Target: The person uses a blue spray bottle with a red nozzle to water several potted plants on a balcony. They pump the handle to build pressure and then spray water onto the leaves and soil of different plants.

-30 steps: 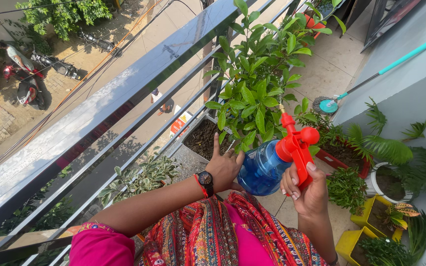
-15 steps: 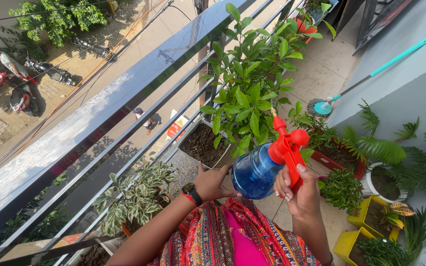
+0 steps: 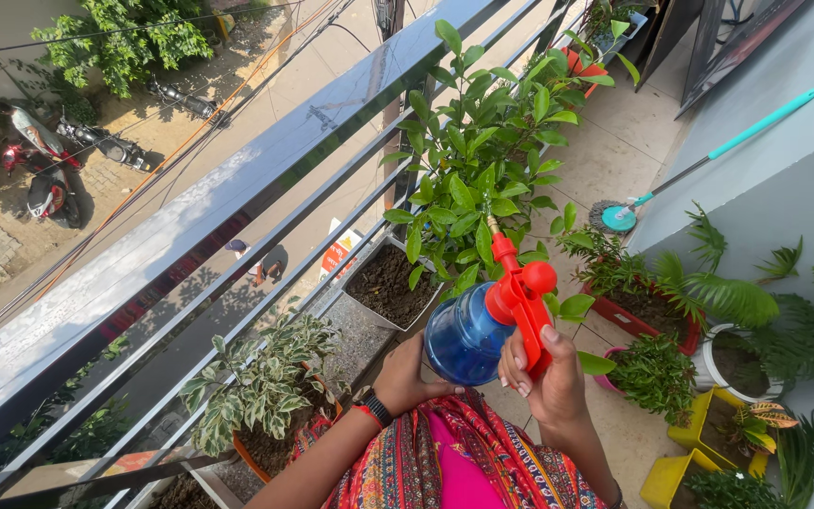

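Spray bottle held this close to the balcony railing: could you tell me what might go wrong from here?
The blue spray bottle sits between the left hand under its base and the right hand on the red trigger; a slip could drop it toward the open railing and the street below. Its nozzle sits among the leafy plant, so leaves may deflect spray.

Home balcony, railing (image 3: 266, 160), potted plants (image 3: 482, 179), street (image 3: 96, 104) below

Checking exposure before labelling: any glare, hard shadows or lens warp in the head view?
Head view: hard sunlight throughout; the railing top glares white, and its bars look bowed by wide-angle warp. Rail shadows stripe the street below. The blue spray bottle, left hand and right hand are sharp, no motion blur; the leafy plant is crisp too.
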